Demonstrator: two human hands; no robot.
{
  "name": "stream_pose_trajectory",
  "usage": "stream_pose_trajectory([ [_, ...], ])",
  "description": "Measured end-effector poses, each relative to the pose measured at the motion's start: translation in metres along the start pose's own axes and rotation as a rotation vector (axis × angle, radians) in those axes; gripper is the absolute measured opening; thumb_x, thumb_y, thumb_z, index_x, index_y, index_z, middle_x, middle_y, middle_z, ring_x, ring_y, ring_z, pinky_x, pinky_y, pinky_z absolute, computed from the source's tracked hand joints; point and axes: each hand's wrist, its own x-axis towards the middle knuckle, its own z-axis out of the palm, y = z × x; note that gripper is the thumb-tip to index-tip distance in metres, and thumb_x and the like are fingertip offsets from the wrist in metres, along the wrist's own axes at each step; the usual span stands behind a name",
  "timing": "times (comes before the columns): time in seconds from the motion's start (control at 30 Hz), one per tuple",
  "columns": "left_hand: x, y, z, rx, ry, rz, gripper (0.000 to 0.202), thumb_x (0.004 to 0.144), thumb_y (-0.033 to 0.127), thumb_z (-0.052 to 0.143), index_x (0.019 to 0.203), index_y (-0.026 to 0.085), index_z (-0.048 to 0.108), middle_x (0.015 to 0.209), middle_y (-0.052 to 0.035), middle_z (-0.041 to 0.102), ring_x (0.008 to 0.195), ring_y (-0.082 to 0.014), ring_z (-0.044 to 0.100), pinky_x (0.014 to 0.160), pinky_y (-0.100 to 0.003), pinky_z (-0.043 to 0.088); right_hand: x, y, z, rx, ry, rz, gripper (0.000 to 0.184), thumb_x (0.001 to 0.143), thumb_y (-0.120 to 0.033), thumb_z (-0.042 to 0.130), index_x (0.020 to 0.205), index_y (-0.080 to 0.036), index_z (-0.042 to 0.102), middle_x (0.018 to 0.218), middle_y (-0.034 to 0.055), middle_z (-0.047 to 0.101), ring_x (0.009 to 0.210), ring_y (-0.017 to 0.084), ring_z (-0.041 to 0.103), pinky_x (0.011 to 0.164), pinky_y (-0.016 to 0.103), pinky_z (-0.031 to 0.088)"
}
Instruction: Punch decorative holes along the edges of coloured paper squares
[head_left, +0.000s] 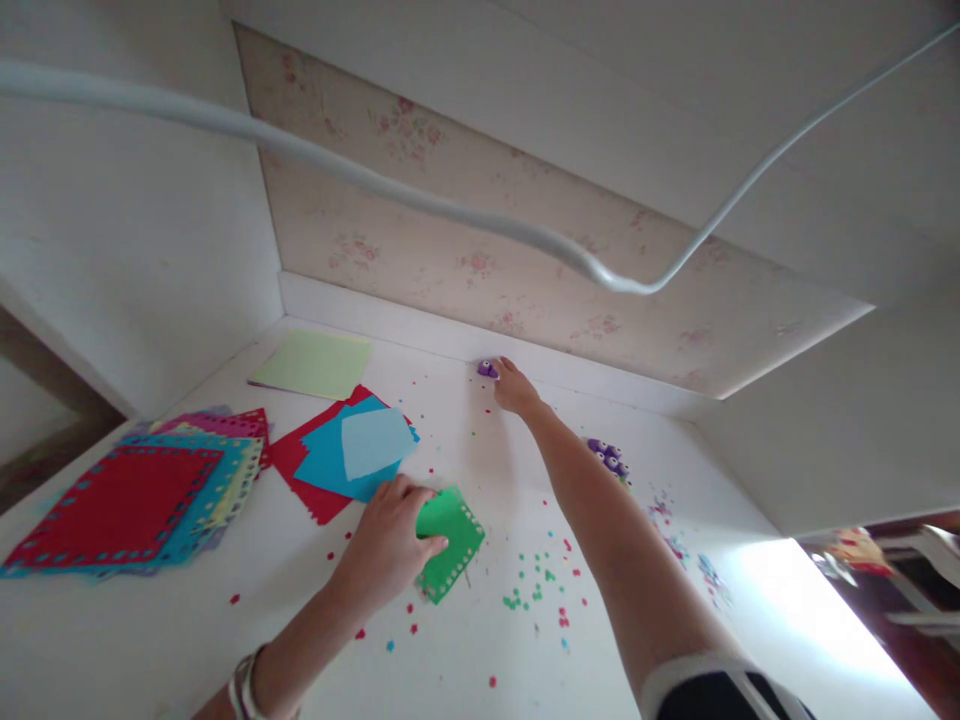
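My left hand [395,540] is closed on a green sheet of paper [452,545], thumb on top; small holes run along the paper's edges. Stretched out to the back edge of the table, my right hand [514,385] has its fingers closed at a small purple craft punch [487,369] with a round white spot like an eye. The fingertips are partly hidden. Further right, beside my right forearm, a cluster of several similar purple punches [609,458] stands close together.
Left lie a stack of hole-edged coloured sheets [150,500], overlapping red and blue sheets [360,450] under a pale blue piece [375,440], and pale green paper [311,363]. Green confetti [536,580] and red and blue bits scatter about. A white cable [450,208] crosses above.
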Motion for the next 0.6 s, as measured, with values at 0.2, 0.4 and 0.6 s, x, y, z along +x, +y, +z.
stream_pose_trajectory([
  [0.2, 0.001, 0.010, -0.011, -0.055, -0.028, -0.009, 0.005, 0.078, 0.019, 0.064, 0.082, 0.020, 0.060, 0.088, -0.0049, 0.065, 0.089, -0.0232, 0.061, 0.081, -0.033, 0.044, -0.003, 0.017, -0.002, 0.053, -0.033, 0.049, 0.029, 0.096, -0.033, 0.058, 0.121, -0.019, 0.059, 0.124, 0.0090, 0.060, 0.104, 0.022, 0.062, 0.088, 0.043, 0.054],
  [0.4, 0.004, 0.017, -0.020, -0.305, -0.104, -0.149, 0.017, 0.086, 0.032, 0.056, 0.098, 0.021, 0.061, 0.089, -0.0050, 0.073, 0.084, -0.0238, 0.068, 0.070, -0.030, 0.046, -0.054, 0.027, -0.007, 0.236, -0.004, 0.042, 0.018, 0.090, -0.015, 0.058, 0.105, -0.020, 0.065, 0.117, 0.0104, 0.066, 0.107, 0.021, 0.063, 0.095, 0.035, 0.047],
  [0.6, 0.004, 0.020, -0.018, -0.536, -0.005, -0.150, 0.028, 0.085, 0.041, 0.059, 0.103, 0.021, 0.063, 0.101, -0.0065, 0.074, 0.092, -0.0251, 0.069, 0.078, -0.033, 0.051, -0.171, 0.001, 0.011, 0.530, 0.123, 0.054, 0.030, 0.095, -0.023, 0.046, 0.124, -0.026, 0.052, 0.116, 0.0076, 0.069, 0.100, 0.020, 0.069, 0.083, 0.035, 0.055],
])
